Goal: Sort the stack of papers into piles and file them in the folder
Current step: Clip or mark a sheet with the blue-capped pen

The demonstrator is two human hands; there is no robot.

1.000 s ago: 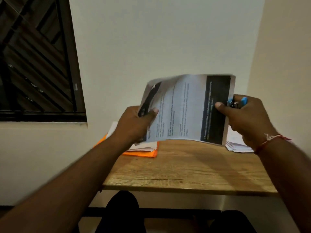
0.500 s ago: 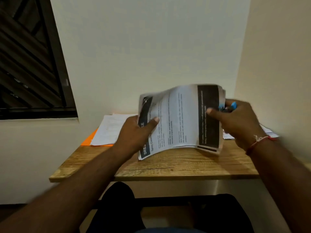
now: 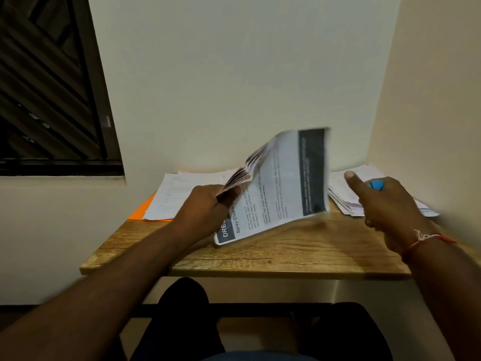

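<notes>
left hand: papers, right hand: blue item

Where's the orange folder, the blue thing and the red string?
orange folder (image 3: 141, 212), head view, on its bare left corner.
blue thing (image 3: 376, 184), head view, on the end that shows.
red string (image 3: 437, 236), head view, on the middle of the strand.

This is a small study or office nook in a plain room. A narrow wooden desk fills a corner of bare cream walls beside a dark barred window. Piles of printed papers and an orange folder lie on the desk.
</notes>
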